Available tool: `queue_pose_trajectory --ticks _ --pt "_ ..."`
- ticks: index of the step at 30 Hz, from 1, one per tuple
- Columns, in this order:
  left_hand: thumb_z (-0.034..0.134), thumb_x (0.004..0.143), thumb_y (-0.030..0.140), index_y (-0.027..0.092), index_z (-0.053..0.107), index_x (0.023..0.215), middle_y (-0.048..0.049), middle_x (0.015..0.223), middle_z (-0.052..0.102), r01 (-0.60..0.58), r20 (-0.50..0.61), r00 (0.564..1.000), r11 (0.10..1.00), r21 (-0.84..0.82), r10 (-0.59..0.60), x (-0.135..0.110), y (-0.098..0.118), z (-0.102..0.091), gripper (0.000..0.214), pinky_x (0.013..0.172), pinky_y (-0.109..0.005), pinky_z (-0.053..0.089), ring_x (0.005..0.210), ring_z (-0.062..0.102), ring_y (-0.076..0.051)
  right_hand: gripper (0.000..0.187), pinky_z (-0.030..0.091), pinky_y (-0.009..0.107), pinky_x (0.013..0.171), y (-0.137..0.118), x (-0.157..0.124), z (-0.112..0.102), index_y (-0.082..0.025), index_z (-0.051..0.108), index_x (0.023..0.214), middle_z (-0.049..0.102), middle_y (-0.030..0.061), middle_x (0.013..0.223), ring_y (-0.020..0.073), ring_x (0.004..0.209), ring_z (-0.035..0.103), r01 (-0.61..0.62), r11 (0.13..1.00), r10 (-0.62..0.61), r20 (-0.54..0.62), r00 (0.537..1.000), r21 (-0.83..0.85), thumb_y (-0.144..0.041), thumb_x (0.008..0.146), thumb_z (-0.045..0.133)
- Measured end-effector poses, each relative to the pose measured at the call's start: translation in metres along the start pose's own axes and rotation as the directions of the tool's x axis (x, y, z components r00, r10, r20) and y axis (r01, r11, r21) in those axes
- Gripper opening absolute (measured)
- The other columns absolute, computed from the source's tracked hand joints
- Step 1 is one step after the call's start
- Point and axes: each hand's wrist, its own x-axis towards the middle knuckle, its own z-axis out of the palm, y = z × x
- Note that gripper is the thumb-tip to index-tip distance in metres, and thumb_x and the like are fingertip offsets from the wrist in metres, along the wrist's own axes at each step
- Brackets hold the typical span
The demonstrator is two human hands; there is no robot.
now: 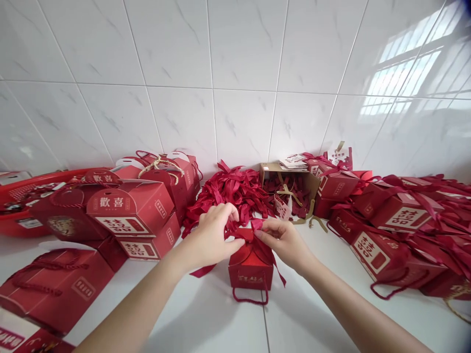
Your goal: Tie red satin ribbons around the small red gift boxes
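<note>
A small red gift box with gold lettering stands in front of me, its rope handle hanging down the near side. A dark red satin ribbon lies over its top, its tails falling to both sides. My right hand pinches a loop of this ribbon above the lid, thumb against fingers. My left hand is curved at the left of the lid, thumb and index finger apart, nothing visible between them. Its other fingers are partly hidden. Right behind the box lies a heap of loose red ribbons.
Red gift boxes are stacked at left, beside a red plastic basket. A cardboard box of small dark red pieces, with cards on top, stands behind at right. Ribboned boxes pile up farther right. A tiled wall rises behind.
</note>
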Motion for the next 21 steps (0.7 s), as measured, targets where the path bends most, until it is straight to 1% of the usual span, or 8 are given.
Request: queue_pose_trajectory --ticks 2,5,7,10,12,17,19,21 --pt "0.063 0.068 0.036 0.023 0.049 0.084 -0.001 0.089 0.056 0.099 0.122 0.989 0.988 -0.122 -0.084 0.003 -0.013 -0.003 0.025 0.068 -0.03 0.039 0.078 0.051 -0.019 0.019 0.044 0.027 0.064 0.002 -0.002 0.0 -0.017 0.067 0.08 0.064 0.0027 0.075 0.0158 0.069 0.056 -0.006 1.0 0.006 0.019 1.0 0.001 -0.034 0.079 0.058" --pt "0.063 0.068 0.046 0.021 0.049 0.078 0.0015 0.079 0.055 0.23 0.236 0.957 0.939 -0.255 -0.171 0.012 -0.035 0.006 0.03 0.062 -0.026 0.038 0.071 0.05 -0.016 0.019 0.045 0.026 0.064 0.005 -0.005 0.001 -0.018 0.063 0.085 0.063 0.0019 0.075 0.0146 0.069 0.057 -0.027 0.996 0.019 0.098 0.995 0.08 -0.034 0.084 0.053" --pt "0.063 0.068 0.051 0.02 0.05 0.075 0.0032 0.072 0.053 0.322 0.371 0.908 0.889 -0.325 -0.193 0.018 -0.048 0.015 0.034 0.061 -0.025 0.036 0.067 0.048 -0.014 0.018 0.046 0.028 0.073 0.005 -0.006 0.002 -0.018 0.061 0.086 0.065 0.0027 0.081 0.0152 0.076 0.059 -0.01 0.992 -0.009 0.148 0.989 0.128 -0.032 0.087 0.05" --pt "0.064 0.066 0.054 0.019 0.053 0.07 0.0038 0.067 0.051 0.414 0.544 0.83 0.793 -0.447 -0.126 0.023 -0.059 0.021 0.037 0.062 -0.024 0.037 0.065 0.049 -0.013 0.016 0.046 0.03 0.08 0.005 -0.006 0.002 -0.018 0.058 0.085 0.066 0.0035 0.085 0.0159 0.083 0.06 0.004 0.992 -0.029 0.199 0.98 0.125 -0.029 0.089 0.047" --pt "0.068 0.064 0.05 0.018 0.054 0.064 0.0038 0.064 0.051 0.417 0.572 0.818 0.749 -0.515 -0.062 0.024 -0.059 0.017 0.035 0.063 -0.024 0.037 0.063 0.05 -0.012 0.015 0.046 0.029 0.076 0.003 -0.006 0.002 -0.018 0.057 0.084 0.067 0.0035 0.083 0.0161 0.08 0.06 -0.003 0.997 -0.013 0.185 0.983 0.082 -0.028 0.088 0.046" --pt "0.067 0.068 0.041 0.018 0.051 0.054 0.003 0.055 0.054 0.384 0.548 0.836 0.739 -0.553 -0.024 0.019 -0.04 0.0 0.032 0.06 -0.024 0.035 0.055 0.046 -0.011 0.012 0.044 0.028 0.065 0.001 -0.007 0.011 -0.018 0.055 0.079 0.066 0.0034 0.072 0.017 0.07 0.061 -0.085 0.996 0.086 0.036 0.996 -0.032 -0.027 0.084 0.048" --pt "0.065 0.071 0.041 0.018 0.05 0.053 0.0023 0.053 0.055 0.385 0.544 0.839 0.707 -0.593 -0.001 0.016 -0.028 -0.003 0.032 0.062 -0.026 0.037 0.054 0.048 -0.012 0.012 0.041 0.027 0.059 0.002 -0.007 0.017 -0.02 0.054 0.075 0.064 0.0018 0.067 0.0164 0.063 0.058 -0.076 0.985 0.067 -0.059 0.996 -0.152 -0.027 0.082 0.048" --pt "0.063 0.073 0.039 0.019 0.05 0.056 0.0023 0.053 0.056 0.377 0.508 0.861 0.651 -0.659 0.015 0.014 -0.017 -0.004 0.029 0.065 -0.027 0.039 0.055 0.05 -0.012 0.012 0.037 0.026 0.054 0.002 -0.008 0.023 -0.02 0.054 0.071 0.061 0.0003 0.063 0.0152 0.057 0.054 -0.056 0.96 0.02 -0.132 0.991 -0.275 -0.028 0.08 0.049"
